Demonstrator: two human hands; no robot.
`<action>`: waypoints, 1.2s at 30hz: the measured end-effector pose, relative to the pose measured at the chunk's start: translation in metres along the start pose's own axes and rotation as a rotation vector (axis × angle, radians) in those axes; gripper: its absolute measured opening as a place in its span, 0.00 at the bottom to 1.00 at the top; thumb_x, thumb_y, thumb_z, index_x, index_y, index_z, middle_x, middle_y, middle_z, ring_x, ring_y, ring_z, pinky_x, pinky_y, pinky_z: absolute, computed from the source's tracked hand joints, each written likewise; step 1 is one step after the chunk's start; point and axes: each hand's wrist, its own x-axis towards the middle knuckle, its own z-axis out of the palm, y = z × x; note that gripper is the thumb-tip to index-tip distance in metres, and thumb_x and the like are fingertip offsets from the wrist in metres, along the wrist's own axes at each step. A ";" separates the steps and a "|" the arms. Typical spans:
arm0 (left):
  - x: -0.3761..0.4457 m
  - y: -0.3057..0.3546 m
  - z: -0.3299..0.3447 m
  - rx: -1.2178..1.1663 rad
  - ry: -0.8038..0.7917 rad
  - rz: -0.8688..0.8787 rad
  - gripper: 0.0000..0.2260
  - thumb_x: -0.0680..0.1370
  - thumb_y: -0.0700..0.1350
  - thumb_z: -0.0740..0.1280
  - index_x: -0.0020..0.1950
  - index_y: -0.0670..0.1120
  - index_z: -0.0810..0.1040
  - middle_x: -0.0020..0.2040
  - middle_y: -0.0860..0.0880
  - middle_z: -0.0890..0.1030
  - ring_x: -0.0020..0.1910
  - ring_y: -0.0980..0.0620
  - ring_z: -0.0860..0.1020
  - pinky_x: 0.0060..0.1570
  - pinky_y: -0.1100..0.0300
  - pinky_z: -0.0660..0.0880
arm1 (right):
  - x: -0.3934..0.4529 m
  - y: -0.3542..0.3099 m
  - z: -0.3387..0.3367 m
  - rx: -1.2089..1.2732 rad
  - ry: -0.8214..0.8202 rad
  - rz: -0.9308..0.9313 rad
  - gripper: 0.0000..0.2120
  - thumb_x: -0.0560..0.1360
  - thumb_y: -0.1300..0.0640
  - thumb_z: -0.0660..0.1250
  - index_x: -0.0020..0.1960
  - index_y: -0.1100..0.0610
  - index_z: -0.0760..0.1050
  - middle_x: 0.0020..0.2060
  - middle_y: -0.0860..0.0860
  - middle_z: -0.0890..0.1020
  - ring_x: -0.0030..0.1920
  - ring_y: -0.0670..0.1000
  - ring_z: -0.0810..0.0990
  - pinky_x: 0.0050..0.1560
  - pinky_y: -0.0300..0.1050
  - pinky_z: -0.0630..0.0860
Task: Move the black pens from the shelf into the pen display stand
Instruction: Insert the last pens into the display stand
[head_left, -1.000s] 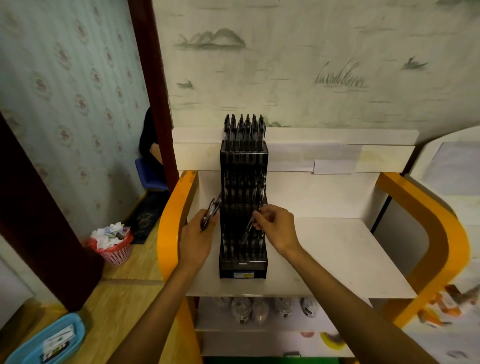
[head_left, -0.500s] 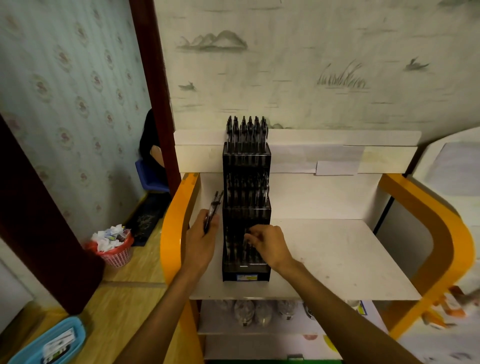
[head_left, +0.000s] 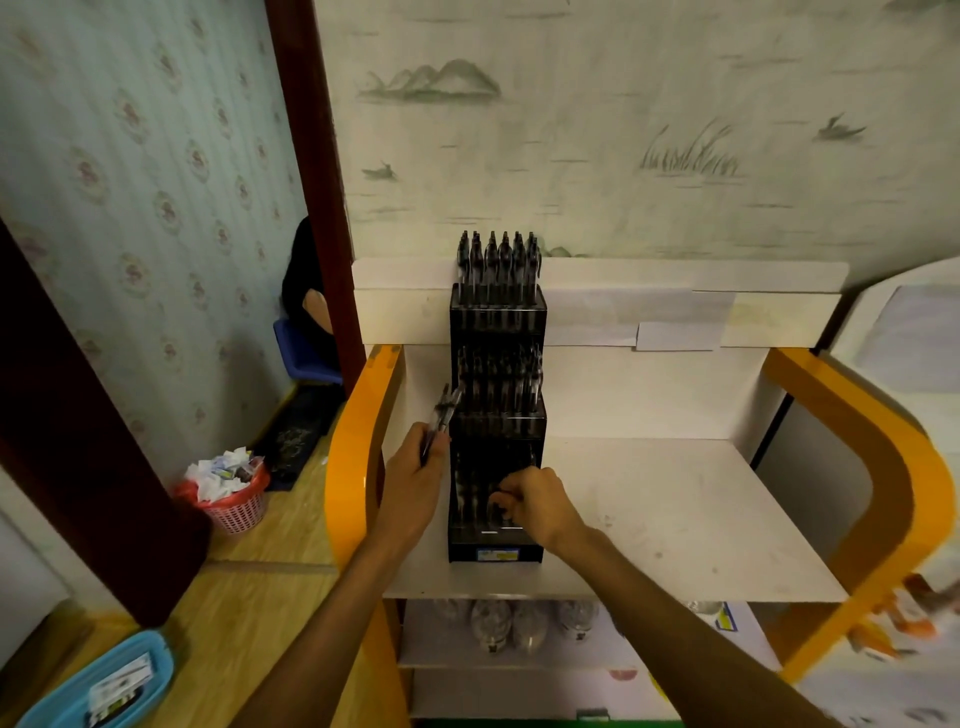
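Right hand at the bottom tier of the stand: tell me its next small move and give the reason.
Probably let go and reach across to the left hand for another pen. The right hand is curled low at the front tier of the pen display stand, seemingly seating a pen, though that pen is hidden. The left hand holds a bundle of black pens beside the stand.

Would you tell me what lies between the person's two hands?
In the head view, the lowest tier of the black tiered pen display stand separates left hand from right hand.
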 end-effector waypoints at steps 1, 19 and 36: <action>0.000 0.001 0.000 0.002 -0.018 0.008 0.12 0.85 0.46 0.60 0.44 0.42 0.70 0.32 0.48 0.68 0.29 0.57 0.66 0.30 0.64 0.64 | -0.001 0.002 0.002 0.027 0.003 0.023 0.10 0.79 0.60 0.67 0.47 0.66 0.83 0.43 0.59 0.85 0.45 0.54 0.84 0.44 0.43 0.79; 0.006 0.002 0.023 -0.069 -0.131 -0.045 0.05 0.81 0.43 0.67 0.50 0.42 0.74 0.39 0.49 0.81 0.36 0.62 0.79 0.40 0.74 0.72 | 0.003 -0.037 -0.052 0.933 0.122 0.083 0.07 0.78 0.57 0.69 0.53 0.58 0.83 0.44 0.54 0.87 0.45 0.55 0.87 0.46 0.45 0.83; 0.010 -0.004 0.031 0.116 -0.186 0.051 0.05 0.82 0.49 0.64 0.51 0.49 0.78 0.42 0.53 0.79 0.41 0.58 0.77 0.42 0.71 0.70 | 0.000 -0.029 -0.065 1.033 0.180 0.069 0.10 0.77 0.61 0.70 0.52 0.67 0.81 0.44 0.60 0.86 0.42 0.58 0.86 0.43 0.44 0.83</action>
